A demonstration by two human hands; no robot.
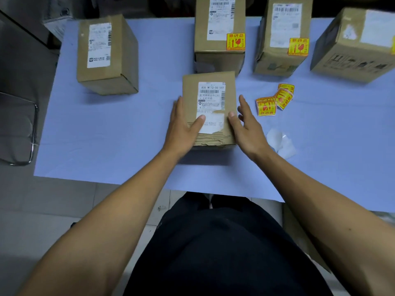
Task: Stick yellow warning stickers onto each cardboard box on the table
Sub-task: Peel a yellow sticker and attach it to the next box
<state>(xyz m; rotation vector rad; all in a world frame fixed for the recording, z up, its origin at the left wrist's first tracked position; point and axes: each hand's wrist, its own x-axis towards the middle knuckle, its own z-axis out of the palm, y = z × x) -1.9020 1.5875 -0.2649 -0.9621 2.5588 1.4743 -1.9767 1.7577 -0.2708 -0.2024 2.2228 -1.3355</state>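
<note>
A small cardboard box (190, 90) with a torn white shipping label sits in the middle of the blue table (106, 129). My left hand (181, 127) grips its left side, thumb on the label. My right hand (245, 122) holds its right side, thumb on top and fingers spread. No yellow sticker shows on this box. A strip of yellow warning stickers (274, 99) lies curled just right of the box. Two boxes behind, one at centre (218, 28) and one to its right (282, 35), each carry a yellow sticker. The left box (106, 54) shows none.
A larger box (352, 43) stands at the far right, a yellow patch just visible at the frame edge. Crumpled white backing paper (282, 142) lies near my right wrist. A metal-framed chair (17, 129) stands left of the table.
</note>
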